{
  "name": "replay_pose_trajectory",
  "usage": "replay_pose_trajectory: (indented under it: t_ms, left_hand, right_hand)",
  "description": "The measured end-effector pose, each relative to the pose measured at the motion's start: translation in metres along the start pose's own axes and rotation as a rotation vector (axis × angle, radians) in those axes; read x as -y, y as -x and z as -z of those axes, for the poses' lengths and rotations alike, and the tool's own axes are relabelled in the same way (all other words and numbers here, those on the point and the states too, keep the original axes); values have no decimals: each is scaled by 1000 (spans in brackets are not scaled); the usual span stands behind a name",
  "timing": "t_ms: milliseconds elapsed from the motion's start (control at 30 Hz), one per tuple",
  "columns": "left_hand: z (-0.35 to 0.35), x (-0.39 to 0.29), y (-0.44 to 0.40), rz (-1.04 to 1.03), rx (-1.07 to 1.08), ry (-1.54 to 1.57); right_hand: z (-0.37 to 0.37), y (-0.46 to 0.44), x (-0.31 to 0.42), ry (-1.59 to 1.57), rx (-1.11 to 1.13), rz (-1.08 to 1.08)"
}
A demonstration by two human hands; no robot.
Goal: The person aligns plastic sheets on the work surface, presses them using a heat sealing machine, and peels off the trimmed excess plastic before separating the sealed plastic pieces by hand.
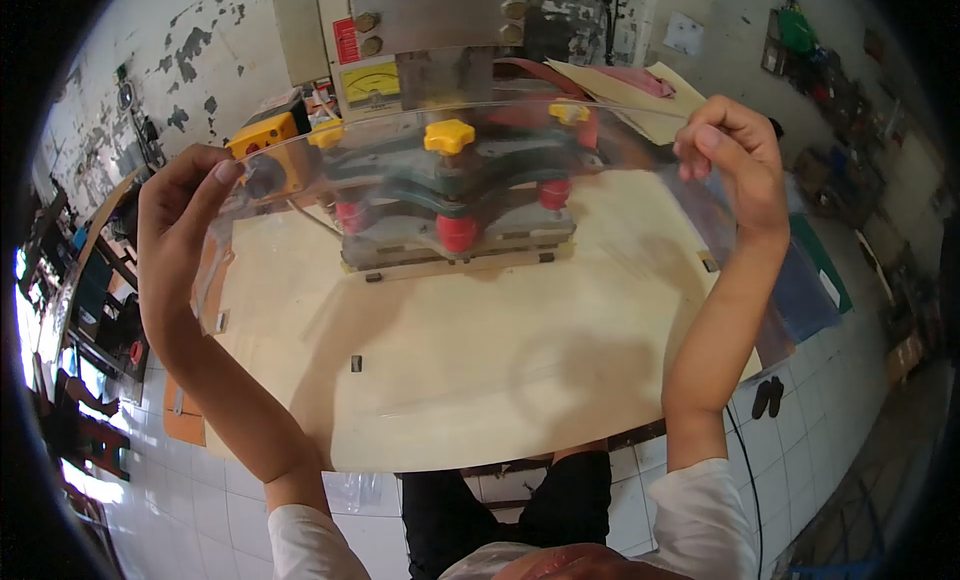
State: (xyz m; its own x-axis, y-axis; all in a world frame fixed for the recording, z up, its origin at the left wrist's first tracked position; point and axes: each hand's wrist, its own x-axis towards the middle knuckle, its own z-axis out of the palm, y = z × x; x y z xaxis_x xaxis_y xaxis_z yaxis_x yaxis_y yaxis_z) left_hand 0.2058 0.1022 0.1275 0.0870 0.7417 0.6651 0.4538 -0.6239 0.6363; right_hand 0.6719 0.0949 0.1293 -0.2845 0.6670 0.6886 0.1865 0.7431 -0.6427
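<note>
A clear plastic sheet [635, 148] is stretched between my two raised hands, its top edge bowing upward in the middle. My left hand [185, 195] pinches its left corner between thumb and fingers. At the other end my right hand [735, 165] is closed at the sheet's right corner, fingertips curled against the thumb. Through the film shows a press head with a yellow star knob [449, 137], red round parts [456, 232] and a grey metal plate [460, 245]. Beneath lies a pale board [480, 340] bearing small dark tabs [356, 363].
A yellow control box [268, 145] stands behind my left hand. An analogue meter [370, 85] is on the machine's column. Papers [650, 105] lie at the back right. Blue transparent sheets [805, 305] hang past the right table edge. A black cable [745, 460] runs down to the tiled floor.
</note>
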Motion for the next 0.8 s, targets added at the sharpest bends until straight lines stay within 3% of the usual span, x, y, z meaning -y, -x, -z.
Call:
replay_pose_trajectory:
  t_ms: [800]
  left_hand:
    - [-17, -14, 6, -85, 72, 84]
  right_hand:
    - [3, -11, -29, 368, -118, -94]
